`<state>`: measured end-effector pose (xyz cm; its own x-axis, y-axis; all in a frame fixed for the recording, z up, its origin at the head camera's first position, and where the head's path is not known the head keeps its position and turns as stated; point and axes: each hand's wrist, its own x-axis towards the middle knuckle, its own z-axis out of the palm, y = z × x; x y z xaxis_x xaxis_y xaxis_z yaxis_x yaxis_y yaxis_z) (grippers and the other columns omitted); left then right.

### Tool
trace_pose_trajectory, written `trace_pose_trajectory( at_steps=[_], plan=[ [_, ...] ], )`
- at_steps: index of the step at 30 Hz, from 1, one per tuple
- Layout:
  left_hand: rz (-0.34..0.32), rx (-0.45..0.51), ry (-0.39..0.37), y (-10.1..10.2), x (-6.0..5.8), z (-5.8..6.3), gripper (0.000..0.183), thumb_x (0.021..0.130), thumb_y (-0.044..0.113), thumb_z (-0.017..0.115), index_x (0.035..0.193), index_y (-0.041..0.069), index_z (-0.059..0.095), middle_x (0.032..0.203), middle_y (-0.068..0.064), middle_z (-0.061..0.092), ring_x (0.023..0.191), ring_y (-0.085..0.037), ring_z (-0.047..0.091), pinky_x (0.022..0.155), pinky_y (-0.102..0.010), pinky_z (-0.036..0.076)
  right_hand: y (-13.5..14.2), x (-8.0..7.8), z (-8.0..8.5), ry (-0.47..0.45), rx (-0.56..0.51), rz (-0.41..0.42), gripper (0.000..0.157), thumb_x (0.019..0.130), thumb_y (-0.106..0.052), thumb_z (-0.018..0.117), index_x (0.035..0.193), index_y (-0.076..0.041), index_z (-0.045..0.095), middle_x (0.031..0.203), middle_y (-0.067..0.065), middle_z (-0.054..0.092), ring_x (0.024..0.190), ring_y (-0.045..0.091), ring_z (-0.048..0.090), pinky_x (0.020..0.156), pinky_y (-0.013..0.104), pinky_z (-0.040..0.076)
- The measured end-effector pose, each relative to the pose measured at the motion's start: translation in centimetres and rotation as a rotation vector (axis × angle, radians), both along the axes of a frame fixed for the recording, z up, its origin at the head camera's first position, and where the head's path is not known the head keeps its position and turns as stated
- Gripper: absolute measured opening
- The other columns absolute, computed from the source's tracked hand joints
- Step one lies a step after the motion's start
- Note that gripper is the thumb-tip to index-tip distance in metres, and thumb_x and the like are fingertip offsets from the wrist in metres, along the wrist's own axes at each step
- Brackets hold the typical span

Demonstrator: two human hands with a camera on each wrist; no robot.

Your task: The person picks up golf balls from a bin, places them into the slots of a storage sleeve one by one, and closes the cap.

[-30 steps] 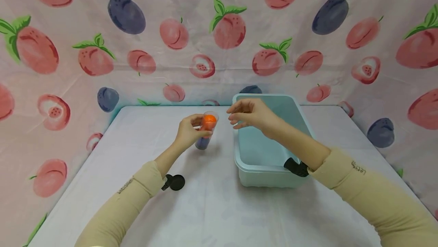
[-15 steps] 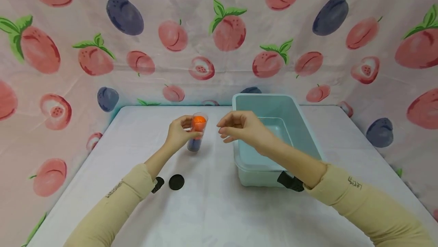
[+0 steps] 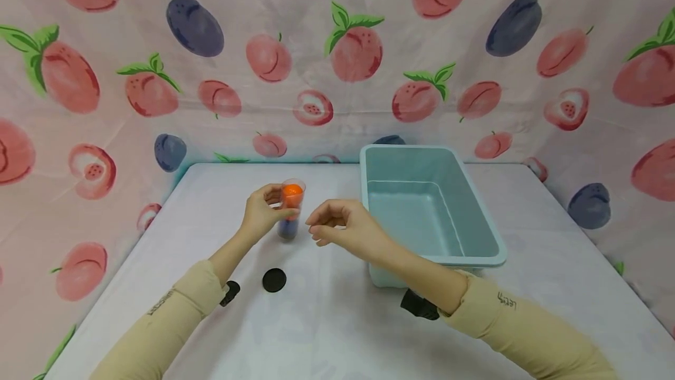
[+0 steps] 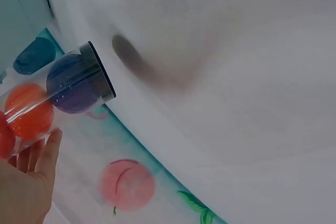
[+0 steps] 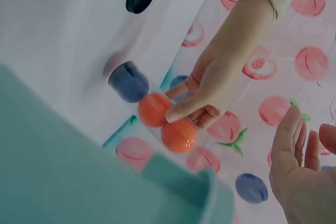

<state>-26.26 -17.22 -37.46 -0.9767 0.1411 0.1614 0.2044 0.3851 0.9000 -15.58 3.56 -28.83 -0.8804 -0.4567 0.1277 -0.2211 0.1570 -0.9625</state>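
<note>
My left hand (image 3: 261, 214) grips a clear plastic tube (image 3: 287, 235) round its side, thumb in front and fingers behind. Two orange balls (image 5: 178, 135) fill its upper part, and a dark blue ball (image 4: 76, 84) sits at the bottom by the black base (image 4: 98, 71). The tube's top end is uncovered. It stands over the white table, tilted slightly. My right hand (image 3: 345, 228) hovers just right of the tube, fingers loosely bent and holding nothing. A round black lid (image 3: 274, 280) lies on the table below my left hand.
A pale teal plastic basin (image 3: 498, 261) stands to the right, partly behind my right forearm. Fruit-printed cloth (image 3: 316, 52) hangs behind and beside the white table (image 3: 321, 333). A black wrist device (image 3: 419, 305) shows at my right cuff.
My left hand has carried the tube leftward and slightly nearer. My right hand has moved left and down from above the basin, following the tube. The black lid stays in place.
</note>
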Motion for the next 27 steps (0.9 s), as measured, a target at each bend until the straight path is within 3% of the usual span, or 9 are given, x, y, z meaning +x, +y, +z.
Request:
trace_pose_trajectory(
  at_steps=[10,15,19,27],
  plan=[
    [0.024,0.041,-0.008,-1.9,0.3,-0.4,0.059,0.074,0.005,0.079,0.126,-0.003,0.053,0.122,-0.022,0.060,0.113,-0.032,0.058,0.093,-0.037,0.052,-2.7,-0.6,-3.2,0.118,0.049,-0.017,0.012,0.086,-0.004,0.063,0.096,0.002,0.066,0.091,0.017,0.066,0.076,0.007,0.059,0.070,0.021,0.054],
    [0.057,0.057,0.001,-2.9,0.6,-0.9,0.058,0.073,0.005,0.079,0.125,-0.003,0.054,0.121,-0.023,0.061,0.110,-0.029,0.059,0.089,-0.028,0.053,-3.9,-1.3,-5.0,0.110,0.104,0.004,0.014,0.086,-0.007,0.067,0.098,0.000,0.066,0.095,0.014,0.067,0.080,0.008,0.061,0.074,0.020,0.054],
    [0.083,0.071,0.002,-3.7,0.7,-1.3,0.057,0.073,0.004,0.079,0.124,-0.003,0.055,0.120,-0.023,0.062,0.103,-0.018,0.061,0.085,-0.020,0.054,-4.8,-1.7,-6.1,0.088,0.166,0.046,0.021,0.083,-0.007,0.069,0.103,-0.002,0.066,0.098,0.012,0.066,0.083,0.010,0.062,0.075,0.019,0.054],
    [0.111,0.072,-0.013,-5.3,1.0,-2.0,0.060,0.075,0.007,0.079,0.128,-0.002,0.053,0.123,-0.022,0.060,0.097,-0.006,0.058,0.083,-0.015,0.053,-6.3,-2.6,-8.3,0.063,0.253,0.130,0.038,0.080,-0.004,0.072,0.115,0.003,0.060,0.111,0.020,0.062,0.100,0.034,0.062,0.078,0.019,0.055]
  ],
)
